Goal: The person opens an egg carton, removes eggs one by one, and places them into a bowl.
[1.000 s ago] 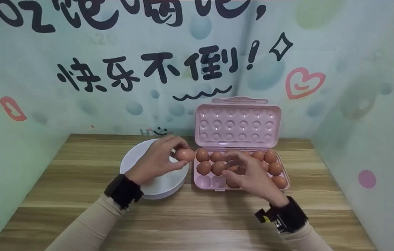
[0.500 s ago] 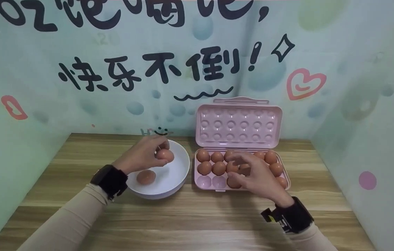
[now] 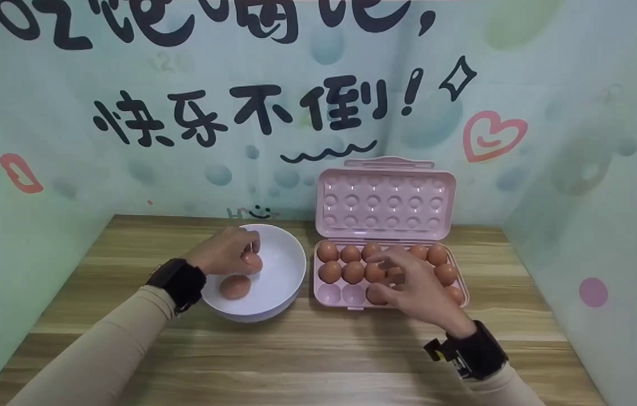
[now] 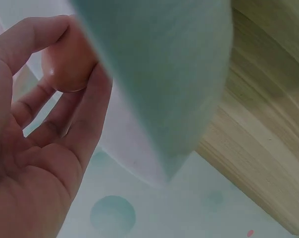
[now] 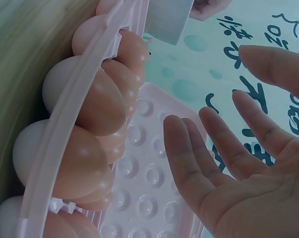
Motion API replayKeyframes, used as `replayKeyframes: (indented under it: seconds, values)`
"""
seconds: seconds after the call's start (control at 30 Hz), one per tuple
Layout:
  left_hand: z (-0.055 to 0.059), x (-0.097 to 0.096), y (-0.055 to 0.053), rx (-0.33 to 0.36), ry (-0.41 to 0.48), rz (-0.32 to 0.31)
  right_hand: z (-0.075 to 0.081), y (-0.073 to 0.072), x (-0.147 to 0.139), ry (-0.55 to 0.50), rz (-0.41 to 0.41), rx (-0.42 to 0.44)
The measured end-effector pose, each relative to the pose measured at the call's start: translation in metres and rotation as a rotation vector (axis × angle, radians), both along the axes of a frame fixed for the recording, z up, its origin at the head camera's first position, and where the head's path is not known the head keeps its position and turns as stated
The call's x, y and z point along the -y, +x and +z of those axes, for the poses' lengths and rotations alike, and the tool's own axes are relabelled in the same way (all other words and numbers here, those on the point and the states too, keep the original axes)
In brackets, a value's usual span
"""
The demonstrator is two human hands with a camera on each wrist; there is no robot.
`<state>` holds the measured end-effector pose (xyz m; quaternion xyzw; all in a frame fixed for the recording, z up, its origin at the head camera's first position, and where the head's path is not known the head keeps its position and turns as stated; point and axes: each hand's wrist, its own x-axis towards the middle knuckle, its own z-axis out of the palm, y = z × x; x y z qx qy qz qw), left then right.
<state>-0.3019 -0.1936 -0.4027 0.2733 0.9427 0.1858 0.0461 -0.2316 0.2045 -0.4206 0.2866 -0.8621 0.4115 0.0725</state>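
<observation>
My left hand [image 3: 224,251] is inside the white bowl [image 3: 282,270], pinching a brown egg [image 4: 70,59] between thumb and fingers. A second brown egg [image 3: 235,287] lies on the bowl's floor, just in front of that hand. Over the pink egg box [image 3: 354,307], my right hand [image 3: 417,287] hovers with its fingers parted and nothing in them. In the right wrist view its fingers [image 5: 181,153] stand apart from the eggs. Several brown eggs [image 3: 330,272] sit in the box's cups; two cups at the front left hold none. The right hand hides some of the eggs.
The box's pink lid [image 3: 385,204] stands raised at the back, near the printed backdrop [image 3: 200,169]. The bowl and box stand side by side on a wooden table [image 3: 296,361]. Cloth walls rise at both sides.
My left hand has carried its egg leftward from between bowl and box, then lowered it into the bowl. The egg lying in the bowl has come into sight. The right hand has barely shifted.
</observation>
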Motion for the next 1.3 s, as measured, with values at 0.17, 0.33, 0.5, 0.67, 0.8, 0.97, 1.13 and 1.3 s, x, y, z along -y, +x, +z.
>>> replayKeyframes:
  seconds: [0.17, 0.33, 0.5, 0.67, 0.8, 0.97, 1.13, 1.3]
  values:
    - [-0.004, 0.001, -0.002, 0.077, -0.072, 0.051, -0.002, 0.000, -0.002, 0.014, 0.007, -0.021]
    - [-0.008, 0.004, -0.006, 0.106, -0.096, 0.097, -0.003, 0.000, -0.004, 0.025, 0.008, -0.039]
    - [-0.005, 0.005, -0.003, 0.141, -0.110, 0.109, -0.003, 0.000, -0.004, 0.020, 0.018, -0.046]
    - [-0.001, 0.006, 0.001, 0.154, -0.092, 0.102, -0.002, 0.000, -0.005, 0.015, 0.014, -0.030]
    - [-0.002, 0.006, 0.000, 0.163, -0.104, 0.119, -0.001, 0.000, -0.005, 0.019, 0.007, -0.013]
    - [0.001, 0.003, 0.003, 0.162, -0.160, 0.133, 0.002, -0.001, -0.007, 0.028, 0.015, -0.023]
    - [0.009, -0.004, 0.010, 0.141, -0.179, 0.120, 0.007, -0.004, -0.012, 0.058, 0.051, -0.054]
    - [0.017, -0.012, 0.023, 0.044, -0.076, 0.097, 0.011, -0.011, -0.017, 0.212, 0.126, -0.157]
